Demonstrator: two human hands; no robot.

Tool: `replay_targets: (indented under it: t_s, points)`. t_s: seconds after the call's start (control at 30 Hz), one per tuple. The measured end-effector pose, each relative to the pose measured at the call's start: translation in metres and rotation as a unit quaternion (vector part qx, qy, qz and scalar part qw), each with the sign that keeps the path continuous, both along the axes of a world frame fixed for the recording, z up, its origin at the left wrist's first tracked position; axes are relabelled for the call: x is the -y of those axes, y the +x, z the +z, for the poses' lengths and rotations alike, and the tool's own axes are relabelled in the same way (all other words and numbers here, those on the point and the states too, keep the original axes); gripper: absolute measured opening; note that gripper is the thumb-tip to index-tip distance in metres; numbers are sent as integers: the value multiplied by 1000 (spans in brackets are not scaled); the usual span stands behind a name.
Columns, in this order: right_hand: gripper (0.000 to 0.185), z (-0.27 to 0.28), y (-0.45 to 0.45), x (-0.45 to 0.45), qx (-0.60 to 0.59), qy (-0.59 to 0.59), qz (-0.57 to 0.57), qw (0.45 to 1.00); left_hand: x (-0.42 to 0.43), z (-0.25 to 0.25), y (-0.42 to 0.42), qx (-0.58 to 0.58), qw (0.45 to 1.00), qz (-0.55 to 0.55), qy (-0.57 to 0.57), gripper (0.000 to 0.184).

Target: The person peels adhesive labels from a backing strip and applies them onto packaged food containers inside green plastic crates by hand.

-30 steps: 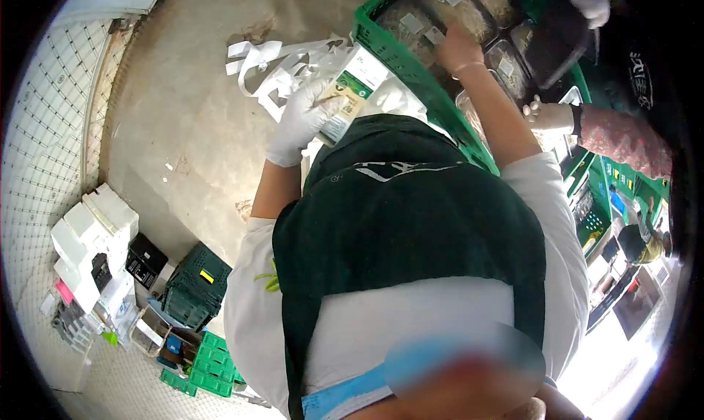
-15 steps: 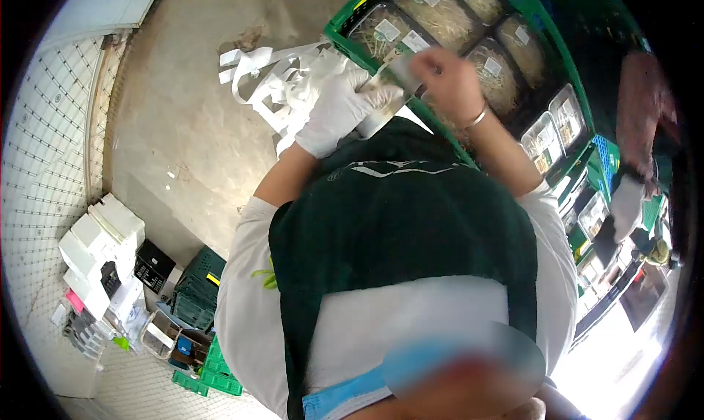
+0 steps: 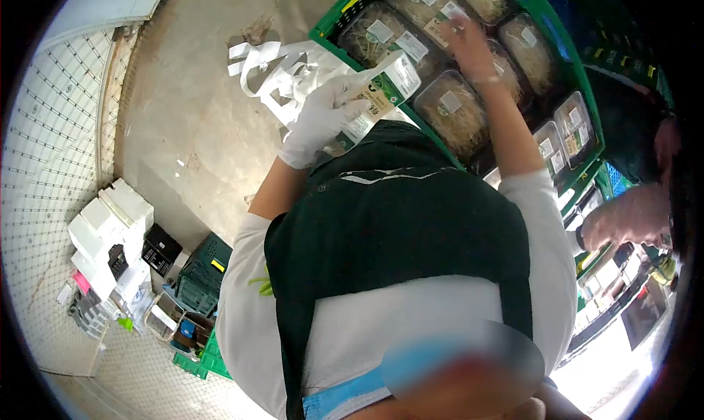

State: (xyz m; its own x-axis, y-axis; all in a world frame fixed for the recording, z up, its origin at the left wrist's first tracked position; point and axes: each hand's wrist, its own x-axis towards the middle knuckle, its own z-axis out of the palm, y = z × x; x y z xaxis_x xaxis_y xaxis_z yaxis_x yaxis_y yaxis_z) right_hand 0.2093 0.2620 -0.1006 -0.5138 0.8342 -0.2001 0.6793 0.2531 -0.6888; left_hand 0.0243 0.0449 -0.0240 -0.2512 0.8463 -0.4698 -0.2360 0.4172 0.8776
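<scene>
My left hand point(image 3: 319, 123), in a white glove, is closed around a strip of printed labels point(image 3: 378, 101) in white, green and brown. White backing ribbon point(image 3: 268, 75) hangs in loops beside it. My bare right hand point(image 3: 473, 53) reaches over the green crate point(image 3: 328, 31), its fingertips slightly blurred. They are on a brown-and-white label point(image 3: 437, 33) at the lid of a clear-topped pack point(image 3: 411, 5) of pale sprout-like strands. Below my right wrist sits another pack point(image 3: 451, 123) with one small white label.
Smaller clear packs point(image 3: 573, 119) lie at the crate's right end. A co-worker's arm point(image 3: 631, 214) reaches in at the right. White boxes point(image 3: 110, 218) and dark crates point(image 3: 202, 277) stand on the floor at the left, near a wall.
My right hand has moved up and right, from beside the label strip to a pack at the back of the crate. More of the strip shows. The co-worker's arm has shifted.
</scene>
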Motion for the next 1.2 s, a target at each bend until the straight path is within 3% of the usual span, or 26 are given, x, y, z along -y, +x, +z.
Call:
replay_targets:
  t_s: [0.03, 0.07, 0.1, 0.13, 0.17, 0.2, 0.27, 0.3, 0.33, 0.37, 0.43, 0.47, 0.5, 0.53, 0.57, 0.6, 0.63, 0.7, 0.73, 0.77, 0.83, 0.97, 1.03, 1.1, 1.17, 1.2]
  points:
    - [58, 49, -5, 26, -193, -222, 67, 953, 0, 1, 1, 1, 1000, -1, 0, 21]
    - [46, 60, -2, 45, -288, -352, 112, 883, -2, 4, 0, 0, 999, -38, -4, 23]
    - [34, 76, -4, 67, -270, -336, 134, 892, -6, 7, 0, -2, 997, -75, -6, 26]
    - [30, 85, -4, 78, -180, -221, 156, 946, -11, 13, 1, -2, 997, -78, -4, 26]
    - [25, 86, -3, 84, -158, -147, 173, 961, -16, 21, 4, -74, 991, -97, 48, 23]
    - [23, 93, -6, 89, -166, -154, 165, 960, -20, 25, 6, -145, 977, -115, 101, 21]
    - [21, 102, -9, 98, -174, -161, 156, 959, -27, 26, 14, -125, 983, -99, 95, 19]
    - [19, 103, -10, 100, -165, -119, 122, 971, -31, 26, 16, -104, 987, -83, 88, 16]
    - [17, 103, -10, 100, -155, -75, 87, 981, -34, 30, 18, -26, 997, -61, -24, 14]
    - [16, 100, -9, 88, -149, 9, 96, 984, -35, 25, 16, -25, 997, -65, -22, 14]
    - [16, 91, -6, 38, -76, 116, 58, 989, -36, 13, 10, -218, 964, -154, 13, 14]
    - [19, 92, -8, 2, -31, 163, 4, 986, -37, 28, 14, -77, 993, -89, -2, 13]
    - [22, 73, -2, -49, 100, 191, 39, 976, -36, 24, 11, -77, 993, -88, -2, 13]
    - [30, 17, 19, -113, 318, 469, 188, 802, -31, 16, 6, -55, 997, -52, 1, 14]
    - [62, 13, 7, -134, 395, 203, 65, 894, -24, 6, -1, -32, 999, -16, 3, 15]
    - [50, 54, -16, -123, 348, 64, -54, 934, -17, -9, -13, -94, 993, -77, -6, 17]
    - [50, 29, -13, -135, 348, 65, -50, 934, -13, -14, -20, -95, 993, -73, -6, 17]
    - [41, -44, 5, -153, 380, 258, -35, 887, 0, -16, -27, -237, 961, -140, 12, 17]
    - [56, -62, 10, -154, 347, 279, -77, 892, 0, 0, -26, -91, 989, -112, -41, 23]
    - [56, -60, 6, -148, 346, 279, -73, 893, 3, 1, -26, -91, 989, -109, -43, 23]
    - [66, -60, 9, -132, 270, 354, -113, 888, 10, 1, -26, 116, 993, -6, -27, 30]
    - [70, -35, 8, -119, 387, 247, -43, 887, 6, 10, -28, 131, 988, -27, -71, 28]
    - [64, -20, 6, -96, 384, 255, -51, 886, 6, 3, -26, 129, 991, -3, -35, 25]
    - [43, -27, 3, -66, 124, 296, 20, 947, 5, -2, -27, 37, 998, -44, 25, 24]
    - [52, -49, 0, -38, 197, 272, 149, 930, 3, 6, -23, 67, 996, -54, 20, 24]
    - [53, -49, -1, -26, 196, 385, 95, 897, -1, 12, -20, 97, 993, -62, 15, 25]
